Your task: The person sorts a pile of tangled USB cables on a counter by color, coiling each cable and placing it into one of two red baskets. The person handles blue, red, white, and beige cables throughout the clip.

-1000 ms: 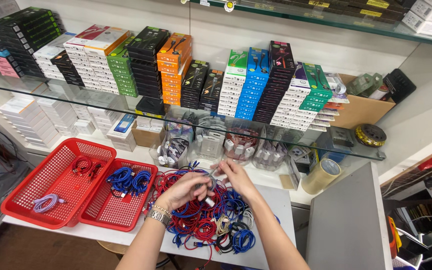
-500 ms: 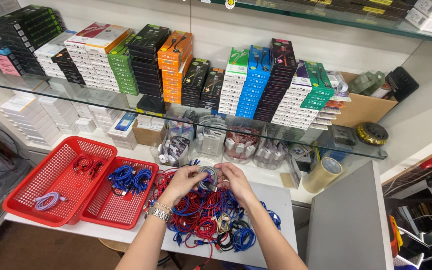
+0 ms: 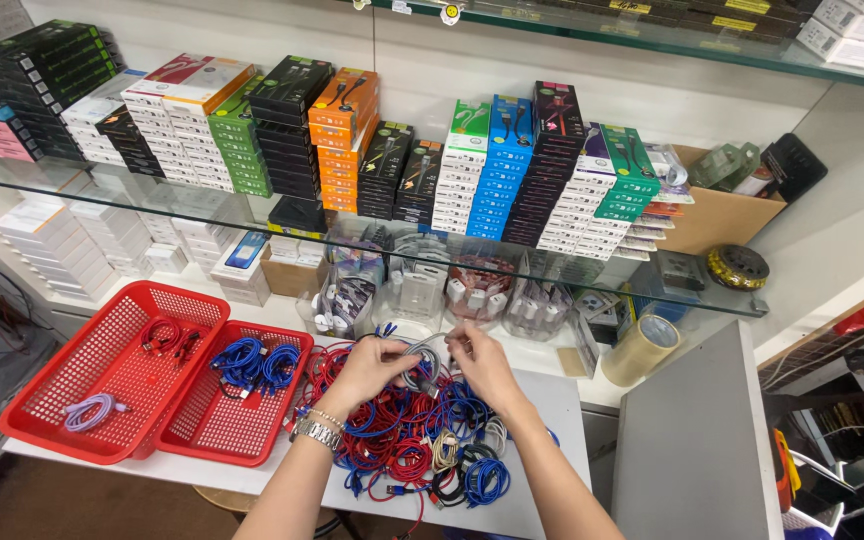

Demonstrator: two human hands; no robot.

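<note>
A coiled grey cable point(image 3: 422, 362) is sitting between both hands, raised just above the tangled heap of red, blue, white and black cables point(image 3: 412, 450) that is lying on the counter point(image 3: 552, 400). The left hand point(image 3: 364, 372) is closing its grip on the left side of the coil, fingers curled and pinching the loop. The right hand point(image 3: 482, 365) is pinching the coil's right side, its fingertips pressing together on the grey strand near the top. A metal wristwatch point(image 3: 314, 432) is showing on the left wrist.

Just left of the heap, two red mesh baskets are standing side by side: the nearer basket point(image 3: 237, 445) is holding blue coiled cables point(image 3: 252, 365), and the farther basket point(image 3: 42, 425) is holding red cables point(image 3: 167, 338) and one lilac cable point(image 3: 90, 410). Behind the hands, clear plastic tubs point(image 3: 417, 295) with small parts are lining up under a glass shelf point(image 3: 72, 190). On that shelf, stacks of flat boxes point(image 3: 352, 140) in black, green, orange, blue and white are standing in rows. To the right, a roll of tan packing tape point(image 3: 642, 350) is resting near a grey panel point(image 3: 692, 440), and a cardboard box point(image 3: 717, 215) is sitting at the shelf's end.
</note>
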